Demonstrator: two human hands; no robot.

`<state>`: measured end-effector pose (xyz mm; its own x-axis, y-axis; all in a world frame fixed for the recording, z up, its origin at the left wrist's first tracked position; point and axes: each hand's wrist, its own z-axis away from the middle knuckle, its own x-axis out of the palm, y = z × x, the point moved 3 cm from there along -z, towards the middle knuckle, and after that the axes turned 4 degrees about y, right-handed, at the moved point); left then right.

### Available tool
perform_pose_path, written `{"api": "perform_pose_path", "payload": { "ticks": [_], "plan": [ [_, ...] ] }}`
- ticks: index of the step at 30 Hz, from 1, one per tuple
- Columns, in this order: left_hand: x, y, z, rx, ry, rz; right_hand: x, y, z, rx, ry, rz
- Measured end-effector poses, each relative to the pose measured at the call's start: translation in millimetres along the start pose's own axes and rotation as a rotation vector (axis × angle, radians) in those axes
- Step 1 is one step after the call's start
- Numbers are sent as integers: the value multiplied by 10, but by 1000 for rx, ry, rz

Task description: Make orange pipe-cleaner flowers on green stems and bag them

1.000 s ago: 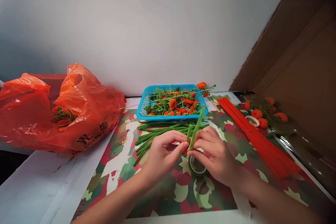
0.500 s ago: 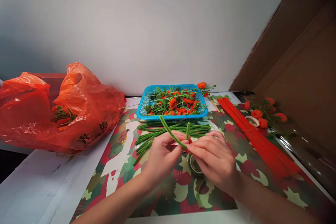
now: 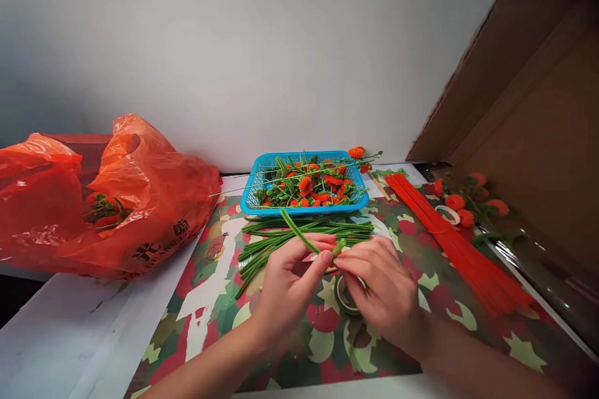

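Note:
Between my hands is a green fuzzy stem (image 3: pixel 299 232), one end of it pointing up and left and a short part bent near my fingertips. My left hand (image 3: pixel 292 280) pinches it between thumb and fingers. My right hand (image 3: pixel 381 290) is closed at the same spot, its fingertips touching the short green part; what lies inside its fingers is mostly hidden. Just behind my hands lies a pile of green stems (image 3: pixel 266 243). A roll of green tape (image 3: pixel 344 296) sits beneath my right hand, partly covered by it.
A blue basket (image 3: pixel 248 202) holds orange flowers and greenery at the back. An orange plastic bag (image 3: pixel 154 199) stands left. Red stems (image 3: pixel 444 237), a white tape roll (image 3: pixel 450 215) and orange flowers (image 3: pixel 465 218) lie right, beside a cardboard panel (image 3: pixel 528 75).
The short green part between my fingertips stood upright and now leans lower to the right. My fingers have shifted slightly. The view has moved a little.

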<state>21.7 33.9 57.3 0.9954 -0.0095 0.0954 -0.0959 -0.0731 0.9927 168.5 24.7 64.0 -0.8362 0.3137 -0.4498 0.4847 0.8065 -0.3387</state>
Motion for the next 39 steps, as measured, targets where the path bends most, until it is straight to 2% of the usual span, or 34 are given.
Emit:
{"api": "perform_pose_path", "payload": {
  "ticks": [8,11,13,16,18,20,23,25,27,29,31,33,35,39],
  "plan": [
    [56,-76,36,-117,27,101,-28,19,33,-105,45,24],
    [50,-91,53,-81,73,88,-13,-1,25,-43,53,-9],
    [36,-76,68,35,122,49,-3,-23,3,110,96,-77],
    [23,-4,94,311,158,-98,17,-20,-12,512,163,-285],
    [25,62,118,519,145,-237,51,6,11,811,141,-508],
    [28,114,139,693,121,-360,101,34,52,1064,65,-765],
    [30,145,155,861,79,-449,162,69,108,1284,-48,-1039],
    [28,138,139,858,79,-454,181,92,119,1327,-77,-1081],
    [17,116,91,715,125,-392,169,116,94,1286,-62,-985],
    [7,81,32,472,174,-263,109,134,26,1115,-6,-741],
    [11,46,-11,226,183,-120,21,114,-71,805,54,-437],
    [28,31,-32,55,158,-16,-36,58,-142,483,76,-191],
    [43,37,-35,-23,138,44,-51,17,-163,281,70,-49],
    [69,46,-5,-22,151,77,-33,2,-146,206,63,66]
  ]
}}
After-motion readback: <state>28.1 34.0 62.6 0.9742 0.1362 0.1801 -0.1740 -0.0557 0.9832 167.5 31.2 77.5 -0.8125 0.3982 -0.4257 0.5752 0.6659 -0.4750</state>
